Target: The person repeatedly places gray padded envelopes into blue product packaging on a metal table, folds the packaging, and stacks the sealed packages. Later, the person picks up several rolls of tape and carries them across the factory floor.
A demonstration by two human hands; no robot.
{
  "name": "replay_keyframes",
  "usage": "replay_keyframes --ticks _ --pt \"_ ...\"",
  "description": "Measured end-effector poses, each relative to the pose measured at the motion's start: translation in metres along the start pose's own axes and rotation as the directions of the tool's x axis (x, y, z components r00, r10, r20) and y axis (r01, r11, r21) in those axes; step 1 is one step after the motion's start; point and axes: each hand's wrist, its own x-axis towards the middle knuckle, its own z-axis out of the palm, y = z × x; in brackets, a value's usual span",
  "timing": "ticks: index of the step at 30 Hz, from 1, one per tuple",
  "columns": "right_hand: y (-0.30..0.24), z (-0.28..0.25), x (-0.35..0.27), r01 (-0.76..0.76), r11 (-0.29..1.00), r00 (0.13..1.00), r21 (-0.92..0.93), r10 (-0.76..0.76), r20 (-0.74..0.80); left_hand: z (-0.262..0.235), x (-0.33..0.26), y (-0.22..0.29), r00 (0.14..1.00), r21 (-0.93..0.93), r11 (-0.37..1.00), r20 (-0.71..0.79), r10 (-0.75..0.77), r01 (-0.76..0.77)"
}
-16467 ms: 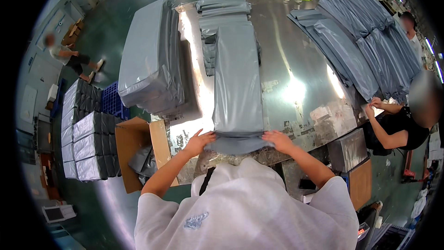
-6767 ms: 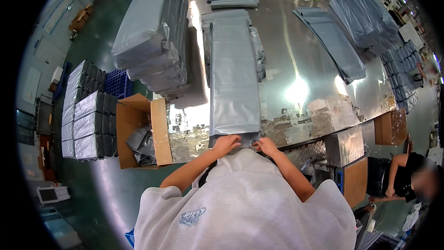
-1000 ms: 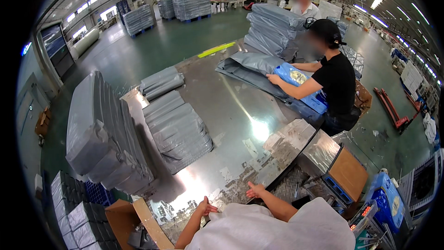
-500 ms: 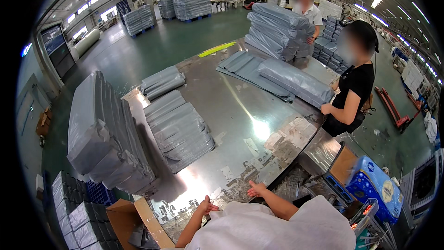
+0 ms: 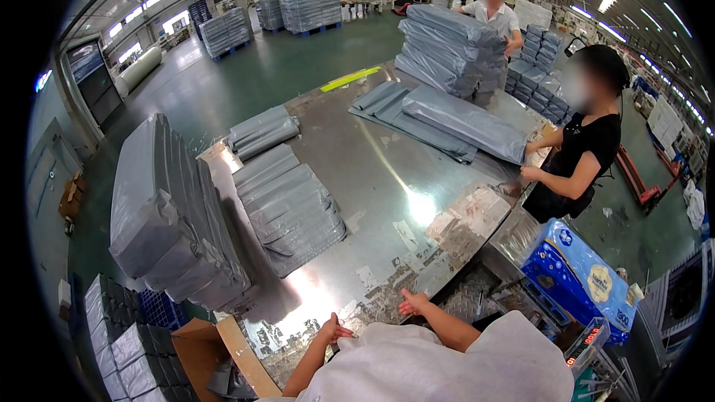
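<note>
Flat grey bags [image 5: 290, 212] lie overlapping on the broad metal worktop [image 5: 376, 216], ahead of the person. At its left stands a tall stack of grey packages [image 5: 167, 208]; nearer, an open cardboard box [image 5: 248, 359]; rightward, a blue package [image 5: 573, 268]. Left hand [image 5: 334, 330] and right hand [image 5: 414, 303] are empty, fingers extended, apart by the near edge.
</note>
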Motion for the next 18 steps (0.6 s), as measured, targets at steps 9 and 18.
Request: replay_keyframes --ticks 9,18 --pt "0.012 -0.003 0.030 0.042 0.999 0.999 -0.026 -0.042 0.011 0.005 -0.018 0.010 0.999 0.074 0.997 0.013 0.029 -0.030" --pt "-0.056 -0.059 -0.039 0.172 0.480 0.701 -0.860 -0.673 -0.236 -0.005 -0.004 -0.001 0.999 0.029 0.999 0.023 0.036 -0.036"
